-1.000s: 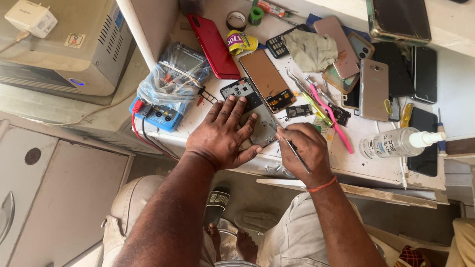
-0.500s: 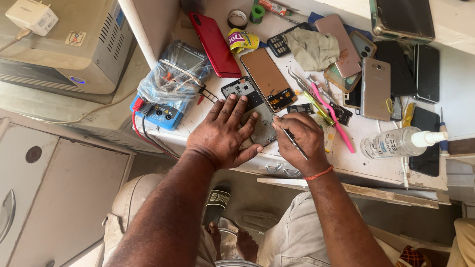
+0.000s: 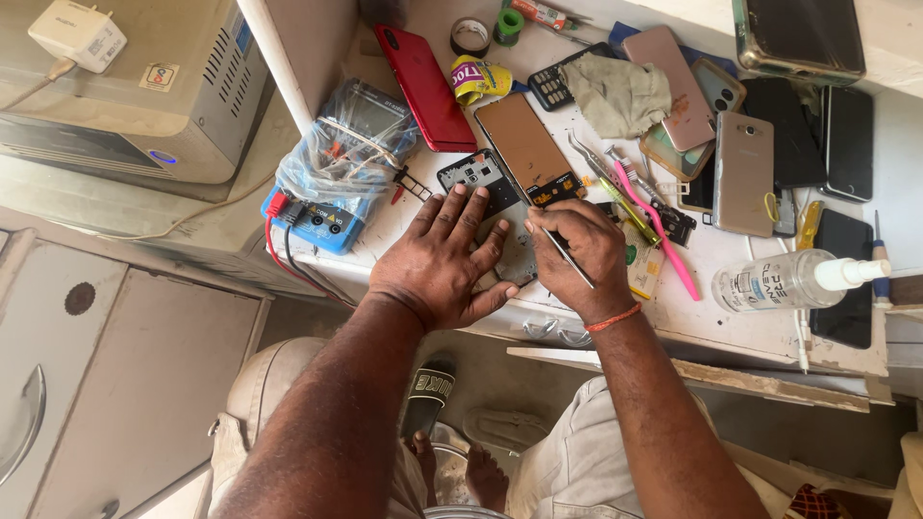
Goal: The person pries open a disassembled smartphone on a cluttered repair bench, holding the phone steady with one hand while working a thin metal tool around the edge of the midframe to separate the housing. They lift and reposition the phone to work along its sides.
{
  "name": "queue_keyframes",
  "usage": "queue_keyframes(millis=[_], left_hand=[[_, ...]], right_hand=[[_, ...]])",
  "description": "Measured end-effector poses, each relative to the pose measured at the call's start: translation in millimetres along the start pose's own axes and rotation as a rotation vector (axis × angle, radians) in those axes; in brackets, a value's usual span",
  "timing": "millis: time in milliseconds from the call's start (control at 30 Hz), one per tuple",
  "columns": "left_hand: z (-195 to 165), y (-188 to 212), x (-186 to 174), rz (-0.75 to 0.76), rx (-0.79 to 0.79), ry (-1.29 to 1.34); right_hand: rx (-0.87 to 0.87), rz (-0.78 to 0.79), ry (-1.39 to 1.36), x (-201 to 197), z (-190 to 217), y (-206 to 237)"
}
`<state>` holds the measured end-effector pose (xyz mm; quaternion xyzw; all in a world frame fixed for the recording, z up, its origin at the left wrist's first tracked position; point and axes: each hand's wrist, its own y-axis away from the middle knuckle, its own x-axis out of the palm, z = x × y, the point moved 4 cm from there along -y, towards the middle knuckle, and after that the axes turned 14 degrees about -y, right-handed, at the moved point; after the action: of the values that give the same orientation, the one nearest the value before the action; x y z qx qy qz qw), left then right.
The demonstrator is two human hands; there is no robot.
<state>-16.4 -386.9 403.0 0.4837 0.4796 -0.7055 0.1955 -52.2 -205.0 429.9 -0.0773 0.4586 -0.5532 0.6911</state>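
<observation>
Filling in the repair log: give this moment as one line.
left hand: flat on opened phone | right hand: grips thin tool on it | nearby: detached screen, meter

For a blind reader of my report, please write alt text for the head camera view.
A person's left hand presses flat on an opened phone on a cluttered white workbench, while the right hand holds a thin tool to it. Other phones, a pink tool and a clear bottle lie around.

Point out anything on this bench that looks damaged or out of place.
The opened phone under the left hand has its back off, its insides bare. The multimeter sits wrapped in a plastic bag, overhanging the bench edge.
</observation>
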Motion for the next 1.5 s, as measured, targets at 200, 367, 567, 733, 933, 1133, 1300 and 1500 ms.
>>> queue_keyframes(millis=[200,367,567,733,933,1133,1300,1500], left_hand=[[2,1,-2,-0.027,-0.013,-0.012],[1,2,0,-0.052,-0.030,-0.010],[2,1,1,-0.048,-0.031,-0.017],[3,1,1,-0.037,-0.017,-0.010],[3,1,2,-0.023,-0.008,0.008],[3,1,3,-0.010,-0.004,0.005],[4,1,3,0.003,0.000,-0.004],[3,1,3,0.008,-0.001,-0.011]], right_hand=[[-0.010,-0.018,-0.009,-5,9,0],[0.063,-0.009,-0.021,-14,15,13],[0.087,-0.026,-0.020,-18,19,18],[0.122,-0.025,0.004,-20,22,23],[0.123,-0.065,-0.011,-10,13,14],[0.100,-0.057,-0.034,-4,6,5],[0.065,-0.058,-0.026,2,2,0],[0.043,-0.058,-0.029,4,-1,-3]])
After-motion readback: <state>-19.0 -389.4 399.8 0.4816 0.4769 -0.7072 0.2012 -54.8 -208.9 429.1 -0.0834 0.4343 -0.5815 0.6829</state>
